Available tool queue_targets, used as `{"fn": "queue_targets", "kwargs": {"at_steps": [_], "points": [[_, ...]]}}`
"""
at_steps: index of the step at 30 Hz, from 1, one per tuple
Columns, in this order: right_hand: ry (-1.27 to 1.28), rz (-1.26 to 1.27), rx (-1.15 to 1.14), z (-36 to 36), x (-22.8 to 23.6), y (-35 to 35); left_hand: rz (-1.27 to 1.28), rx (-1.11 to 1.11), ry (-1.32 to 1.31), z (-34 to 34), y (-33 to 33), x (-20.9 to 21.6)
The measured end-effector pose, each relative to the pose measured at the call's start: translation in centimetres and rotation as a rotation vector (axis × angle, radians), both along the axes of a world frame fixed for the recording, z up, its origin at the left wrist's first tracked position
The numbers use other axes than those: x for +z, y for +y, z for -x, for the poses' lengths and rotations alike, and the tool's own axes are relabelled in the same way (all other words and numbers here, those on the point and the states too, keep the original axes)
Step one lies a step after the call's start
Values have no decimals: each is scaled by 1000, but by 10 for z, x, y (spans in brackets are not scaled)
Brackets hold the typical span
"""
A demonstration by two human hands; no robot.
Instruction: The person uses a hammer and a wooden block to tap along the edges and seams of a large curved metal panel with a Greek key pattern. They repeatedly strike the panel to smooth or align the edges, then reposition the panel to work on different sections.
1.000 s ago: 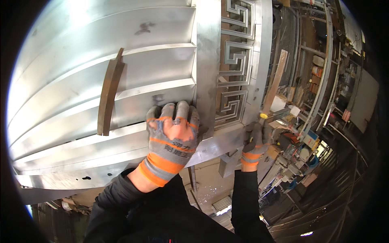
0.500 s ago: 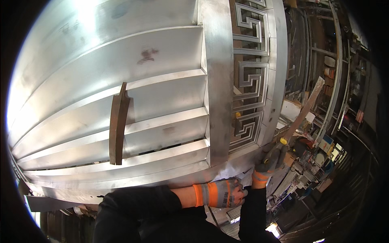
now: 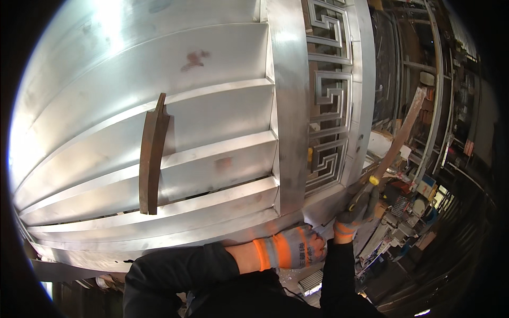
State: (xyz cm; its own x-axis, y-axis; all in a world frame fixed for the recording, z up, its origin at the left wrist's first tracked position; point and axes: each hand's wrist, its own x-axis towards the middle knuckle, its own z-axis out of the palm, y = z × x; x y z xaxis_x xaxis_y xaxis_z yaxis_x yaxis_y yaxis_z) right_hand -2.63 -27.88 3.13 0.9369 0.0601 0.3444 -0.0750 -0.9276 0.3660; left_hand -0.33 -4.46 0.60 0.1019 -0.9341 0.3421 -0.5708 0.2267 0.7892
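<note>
My right hand [image 3: 354, 212], in a grey and orange work glove, is closed round the handle of a long flat file [image 3: 401, 135]. The file's rusty-brown blade points up and right from a yellow collar. My left hand [image 3: 298, 248], gloved alike, has its fingers curled beside my right sleeve. What they hold, if anything, is hidden. Both hands are at the lower right edge of a large silvery metal panel [image 3: 222, 114] with stepped slats. Across the slats lies a second brown file [image 3: 152, 159], its narrow tang at the top and no handle on it.
An openwork strip of square spiral metal bars [image 3: 331, 95] runs along the panel's right side. Farther right, long metal lengths [image 3: 437, 95] and a cluttered heap of tools and boxes [image 3: 413, 206] crowd the space. A grey ribbed object [image 3: 311, 282] lies below my left hand.
My left hand has shifted slightly right, showing more of the glove's back. My right hand and its file have moved a little right. The panel's slats sit slightly higher in view.
</note>
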Motion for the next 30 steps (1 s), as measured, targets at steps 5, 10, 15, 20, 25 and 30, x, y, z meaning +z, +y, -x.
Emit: {"fn": "queue_targets", "kwargs": {"at_steps": [5, 10, 15, 20, 25, 30], "points": [[-91, -112, -25, -3, -5, 10, -37, 118, 44, 0, 2, 3], [-135, -191, -2, -6, -4, 16, -87, 50, -30, 23, 6, -17], [-139, -256, -37, -1, -10, 13, -77, -21, 103, 43, 0, -46], [-185, -630, -149, 1, -10, 17, -122, -137, 85, 20, 8, -41], [-112, -285, -31, -13, 2, 20, 70, 184, -3, -11, 9, -5], [-220, -535, -78, -18, -2, 23, 317, 663, -240, -98, 25, 22]]}}
